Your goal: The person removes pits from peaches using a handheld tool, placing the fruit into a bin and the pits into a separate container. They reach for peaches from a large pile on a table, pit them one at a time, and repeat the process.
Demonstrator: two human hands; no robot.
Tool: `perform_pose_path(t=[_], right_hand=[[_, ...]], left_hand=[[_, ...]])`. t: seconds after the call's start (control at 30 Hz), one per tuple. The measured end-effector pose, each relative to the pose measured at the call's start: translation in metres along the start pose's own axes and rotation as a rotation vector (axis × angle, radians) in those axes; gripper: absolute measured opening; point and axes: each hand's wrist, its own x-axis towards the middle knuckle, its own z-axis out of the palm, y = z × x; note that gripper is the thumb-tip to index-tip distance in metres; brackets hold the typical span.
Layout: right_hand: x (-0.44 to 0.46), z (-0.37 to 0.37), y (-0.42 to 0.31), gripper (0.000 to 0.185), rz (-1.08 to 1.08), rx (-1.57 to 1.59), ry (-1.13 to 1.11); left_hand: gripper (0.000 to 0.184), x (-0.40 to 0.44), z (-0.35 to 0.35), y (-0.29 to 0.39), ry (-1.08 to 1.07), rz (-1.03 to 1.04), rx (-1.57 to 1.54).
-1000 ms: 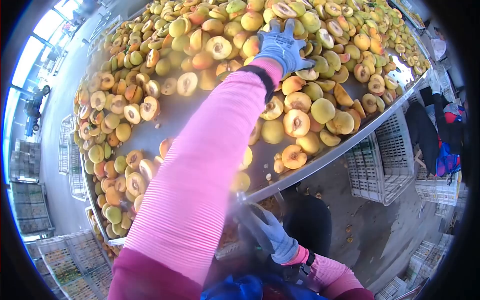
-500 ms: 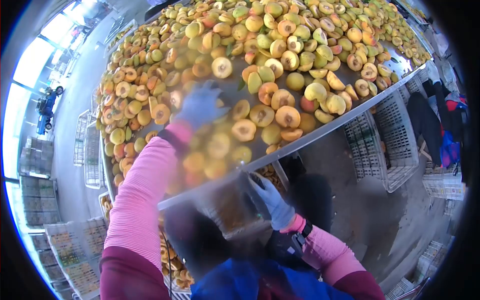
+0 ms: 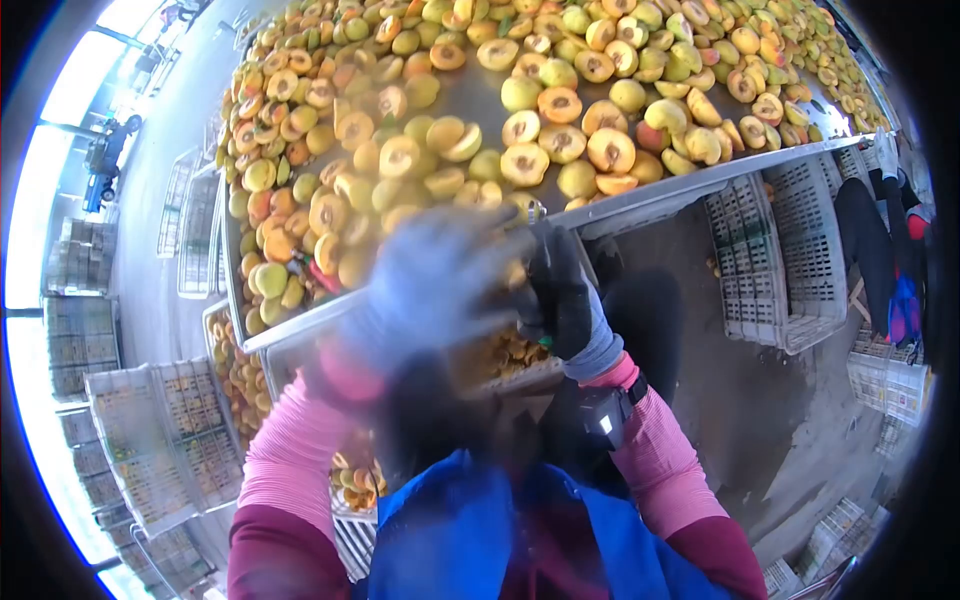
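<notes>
My left hand [image 3: 430, 280], in a pale blue glove, is smeared by motion over the near edge of the metal table [image 3: 650, 195]. Its fingers reach toward my right hand, and whether they hold anything is hidden. My right hand [image 3: 568, 300] wears a glove with a dark palm and blue cuff, its fingers curled up at the table edge. A small metallic tip [image 3: 535, 210] shows just above those fingers; the rest of that object cannot be made out. Halved yellow peaches [image 3: 525, 163], cut faces showing brown centres, lie just beyond both hands.
Many more peaches [image 3: 680, 60] cover the table. Below its edge, a crate [image 3: 510, 385] holds cut pieces between my knees. White plastic crates [image 3: 780, 265] stand at right, and stacked crates [image 3: 165, 430] at left. Another person's dark-clothed leg [image 3: 865, 240] is at far right.
My left hand has come back from over the peaches to the table edge, near my right hand. My right hand has risen slightly and turned its dark palm into view. The camera view has shifted.
</notes>
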Motion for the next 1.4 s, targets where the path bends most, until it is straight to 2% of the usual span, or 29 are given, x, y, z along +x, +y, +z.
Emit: perform_pose_path(t=[0.03,0.1,0.13,0.23,0.27,0.33,0.4,0.43,0.5,0.57,0.6,0.67,0.77,0.8,0.83,0.9,0.93,1.0,1.03,1.1,1.13,1.17,1.2,1.27,1.33,1.4], right_hand=[[-0.004,0.021,0.001,0.031,-0.036,-0.290,0.135],[-0.014,0.027,0.012,0.032,-0.088,-0.768,0.208],[-0.018,0.021,0.018,0.032,-0.111,-0.949,0.146],[-0.030,0.039,0.036,0.032,-0.257,-1.171,0.185],[-0.030,0.055,0.043,0.031,-0.050,-0.835,0.370],[-0.033,0.074,0.048,0.030,0.124,-0.281,0.515],[-0.033,0.081,0.056,0.031,-0.083,-0.421,0.490],[-0.031,0.083,0.059,0.032,-0.191,-0.491,0.470],[-0.033,0.086,0.059,0.032,-0.198,-0.582,0.423],[-0.037,0.091,0.058,0.032,-0.172,-0.511,0.414],[-0.034,0.093,0.066,0.032,-0.233,-0.391,0.517],[-0.043,0.089,0.079,0.033,-0.170,-0.423,0.503],[-0.050,0.093,0.077,0.036,-0.016,-0.430,0.458],[-0.050,0.096,0.070,0.037,0.041,-0.426,0.438],[-0.050,0.095,0.065,0.038,0.100,-0.420,0.417],[-0.052,0.092,0.066,0.038,0.144,-0.444,0.429],[-0.053,0.092,0.071,0.037,0.144,-0.474,0.462],[-0.056,0.075,0.082,0.034,-0.114,-0.964,0.409],[-0.057,0.058,0.090,0.032,-0.383,-1.411,0.298],[-0.064,0.051,0.095,0.027,-0.646,-1.885,0.122],[-0.067,0.073,0.091,0.024,-0.624,-1.925,0.086],[-0.070,0.086,0.091,0.021,-0.598,-1.965,0.055],[-0.072,0.085,0.094,0.020,-0.523,-1.921,0.112],[-0.073,0.088,0.098,0.020,-0.421,-1.832,0.227],[-0.074,0.087,0.100,0.021,-0.381,-1.767,0.288],[-0.075,0.082,0.105,0.022,-0.361,-1.728,0.298]], left_hand=[[0.064,-0.011,0.004,0.014,-0.021,0.111,0.003],[0.063,-0.038,0.016,0.040,0.035,0.068,-0.140],[0.066,-0.051,0.022,0.049,0.080,0.003,-0.181],[0.070,-0.087,0.037,0.070,0.292,-0.288,-0.205],[0.075,-0.094,0.038,0.072,0.314,-0.357,-0.168],[0.061,-0.093,0.046,0.079,0.589,-0.517,-0.258],[0.048,-0.096,0.049,0.092,0.678,-0.818,-0.529],[0.044,-0.103,0.045,0.096,0.584,-0.952,-0.709],[0.037,-0.115,0.033,0.105,0.357,-1.175,-0.982],[0.031,-0.124,0.041,0.107,0.418,-1.016,-0.698],[0.028,-0.126,0.043,0.107,0.452,-0.950,-0.544],[0.025,-0.115,0.038,0.111,0.645,-1.030,-0.699],[0.023,-0.123,0.040,0.112,0.616,-1.093,-0.825],[0.025,-0.124,0.036,0.110,0.565,-1.115,-0.850],[0.027,-0.120,0.022,0.108,0.479,-1.096,-1.001],[0.027,-0.120,0.027,0.113,0.484,-1.153,-1.216],[0.028,-0.119,0.028,0.115,0.532,-1.160,-1.222],[0.028,-0.115,0.028,0.118,0.631,-1.169,-1.232],[0.030,-0.116,0.026,0.117,0.613,-1.184,-1.193],[0.033,-0.118,0.021,0.114,0.572,-1.215,-1.114],[0.036,-0.127,0.032,0.112,0.570,-1.159,-1.089],[0.036,-0.136,0.040,0.115,0.495,-1.056,-0.803],[0.036,-0.144,0.049,0.117,0.446,-0.968,-0.499],[0.031,-0.157,0.064,0.112,0.349,-0.868,-0.255],[0.027,-0.151,0.062,0.114,0.416,-0.971,-0.461],[0.023,-0.135,0.051,0.117,0.582,-1.080,-0.776]])
